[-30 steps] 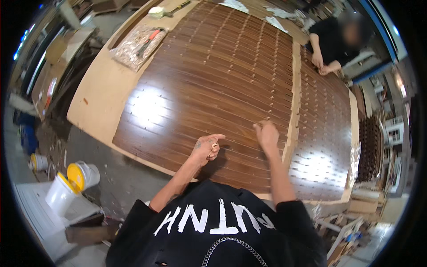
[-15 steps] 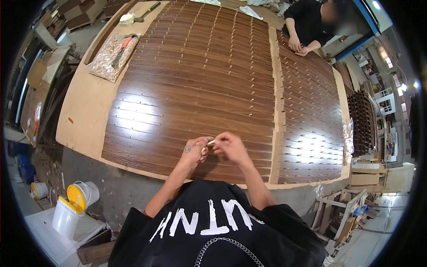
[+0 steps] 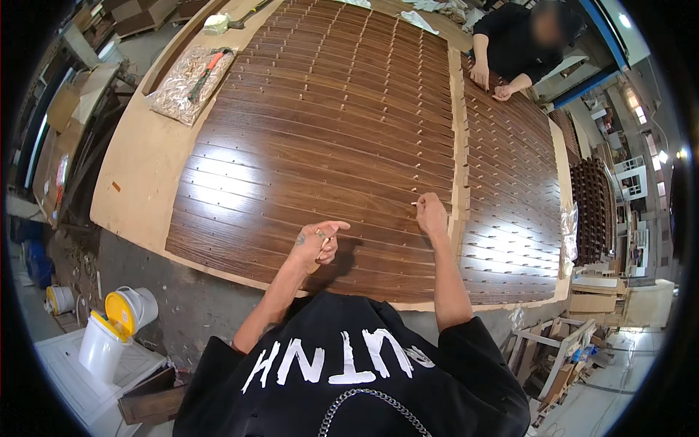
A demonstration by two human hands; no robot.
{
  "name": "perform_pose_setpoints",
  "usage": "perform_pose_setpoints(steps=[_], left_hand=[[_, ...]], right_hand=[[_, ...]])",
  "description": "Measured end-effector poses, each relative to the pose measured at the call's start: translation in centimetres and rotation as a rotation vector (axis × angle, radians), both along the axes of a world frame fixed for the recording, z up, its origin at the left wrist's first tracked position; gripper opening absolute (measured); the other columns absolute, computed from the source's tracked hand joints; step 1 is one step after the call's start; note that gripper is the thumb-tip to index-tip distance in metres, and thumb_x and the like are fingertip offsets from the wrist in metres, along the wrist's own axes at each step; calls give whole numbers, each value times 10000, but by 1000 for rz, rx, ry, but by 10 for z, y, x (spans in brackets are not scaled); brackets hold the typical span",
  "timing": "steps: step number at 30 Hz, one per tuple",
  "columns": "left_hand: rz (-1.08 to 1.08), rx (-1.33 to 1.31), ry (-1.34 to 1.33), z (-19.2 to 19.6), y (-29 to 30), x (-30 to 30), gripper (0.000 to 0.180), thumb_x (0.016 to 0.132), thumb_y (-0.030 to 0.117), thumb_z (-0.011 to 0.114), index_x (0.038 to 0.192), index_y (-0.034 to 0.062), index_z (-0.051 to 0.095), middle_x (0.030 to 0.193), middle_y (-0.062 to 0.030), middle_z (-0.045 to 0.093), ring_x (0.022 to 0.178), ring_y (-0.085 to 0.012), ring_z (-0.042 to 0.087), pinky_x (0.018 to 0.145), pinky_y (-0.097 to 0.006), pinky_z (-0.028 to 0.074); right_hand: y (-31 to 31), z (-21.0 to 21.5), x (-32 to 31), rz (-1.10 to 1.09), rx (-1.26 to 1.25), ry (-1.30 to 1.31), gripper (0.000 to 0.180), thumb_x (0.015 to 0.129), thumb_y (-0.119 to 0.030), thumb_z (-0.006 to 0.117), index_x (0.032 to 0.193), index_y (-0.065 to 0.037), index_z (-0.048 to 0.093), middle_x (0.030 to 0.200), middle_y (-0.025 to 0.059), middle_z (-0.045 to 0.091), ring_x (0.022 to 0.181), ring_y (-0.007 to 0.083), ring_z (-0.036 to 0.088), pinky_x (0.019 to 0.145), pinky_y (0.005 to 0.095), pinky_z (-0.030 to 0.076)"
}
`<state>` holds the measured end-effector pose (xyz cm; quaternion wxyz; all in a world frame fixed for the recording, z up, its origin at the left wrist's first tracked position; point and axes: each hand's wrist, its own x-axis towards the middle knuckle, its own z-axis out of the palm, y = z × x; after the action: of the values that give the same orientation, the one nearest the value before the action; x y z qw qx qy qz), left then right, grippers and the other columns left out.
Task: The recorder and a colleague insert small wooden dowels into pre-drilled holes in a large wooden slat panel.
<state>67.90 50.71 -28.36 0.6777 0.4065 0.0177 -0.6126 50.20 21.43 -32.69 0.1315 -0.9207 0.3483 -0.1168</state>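
In my right hand (image 3: 432,215) a small pale wooden dowel (image 3: 414,204) is pinched between the fingertips. The hand is low over the dark brown boards (image 3: 291,167), near their right-hand end. My left hand (image 3: 317,245) hovers over the nearer boards, index finger pointing right and the other fingers curled. Pale wooden dowels (image 3: 313,267) peek out from under its palm; how many is hidden. Small holes run along the near boards, while short dowels (image 3: 384,119) stand upright in rows across the farther ones.
A clear bag of dowels (image 3: 182,87) with a red-handled hammer (image 3: 207,75) on top lies at the table's left. A second hammer (image 3: 244,20) lies farther back. Another person (image 3: 524,44) works over the right-hand boards, beyond a pale wooden strip (image 3: 459,160). White buckets (image 3: 105,353) stand at lower left.
My right hand has parted from the left and moved right and forward with a dowel. My left hand has shifted slightly left and its index finger now extends. The co-worker's hands have spread apart.
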Motion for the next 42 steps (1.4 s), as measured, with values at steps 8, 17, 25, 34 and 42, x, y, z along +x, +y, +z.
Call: perform_pose_setpoints(steps=[8,17,25,34,42], left_hand=[[-29,14,-30,-1,-2,-1,294,972,191,534,1136,-48,586,523,20,401,381,-49,324,336,-215,230],[14,35,-69,0,-7,-4,339,988,223,523,1200,-39,566,528,19,412,397,-63,346,357,-220,258],[179,182,-494,-34,-8,-19,270,976,165,485,1118,-13,630,610,7,505,461,-88,445,400,-261,353],[70,177,-228,-6,-7,-15,305,1017,181,443,1194,-36,564,561,20,434,408,-56,349,363,-228,280],[15,1,-140,-3,4,-9,319,999,221,505,1263,45,537,552,20,408,405,-56,346,372,-218,263]], right_hand=[[1,3,16,10,-100,274,133,828,-38,512,941,-11,578,956,171,593,842,383,640,707,468,541],[40,39,41,101,-151,274,165,867,-170,593,911,-17,640,909,154,619,829,340,645,711,426,536],[196,83,60,181,798,-324,144,848,-120,703,921,3,686,831,97,628,750,171,616,669,279,479],[79,12,-1,-196,-49,-268,123,819,-202,678,835,-80,671,801,115,614,788,305,611,716,410,491],[44,-4,-22,-137,-19,-161,142,854,-210,640,912,-82,653,900,115,628,909,329,606,765,445,489]])
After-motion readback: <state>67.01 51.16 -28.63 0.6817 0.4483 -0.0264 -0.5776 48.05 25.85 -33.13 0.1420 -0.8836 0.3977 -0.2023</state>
